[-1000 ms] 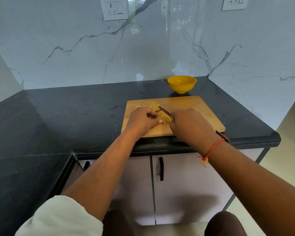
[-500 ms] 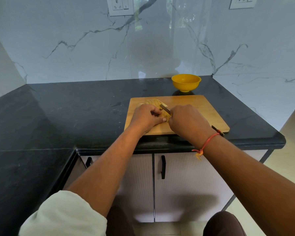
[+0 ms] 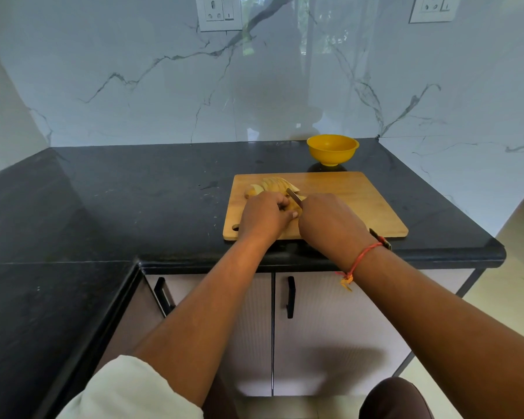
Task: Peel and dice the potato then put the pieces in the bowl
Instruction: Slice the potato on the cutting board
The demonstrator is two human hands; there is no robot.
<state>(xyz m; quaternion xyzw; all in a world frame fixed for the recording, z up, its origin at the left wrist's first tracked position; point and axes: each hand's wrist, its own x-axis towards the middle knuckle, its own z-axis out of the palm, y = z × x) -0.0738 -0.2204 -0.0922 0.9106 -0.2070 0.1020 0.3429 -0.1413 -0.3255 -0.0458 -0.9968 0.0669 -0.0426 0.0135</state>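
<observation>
Head: pale yellow potato (image 3: 274,185), partly sliced

A home kitchen is indicated by the black stone countertop (image 3: 133,189), marble backsplash (image 3: 164,86) behind it, cabinet doors (image 3: 330,328) beneath it.

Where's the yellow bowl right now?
In the head view, the yellow bowl sits on the black counter just beyond the far edge of the cutting board, right of centre, near the marble wall.

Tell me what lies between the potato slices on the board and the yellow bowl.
Nothing visible. Only bare cutting board and a strip of black counter separate the potato slices from the bowl beyond the board's far edge.
</observation>
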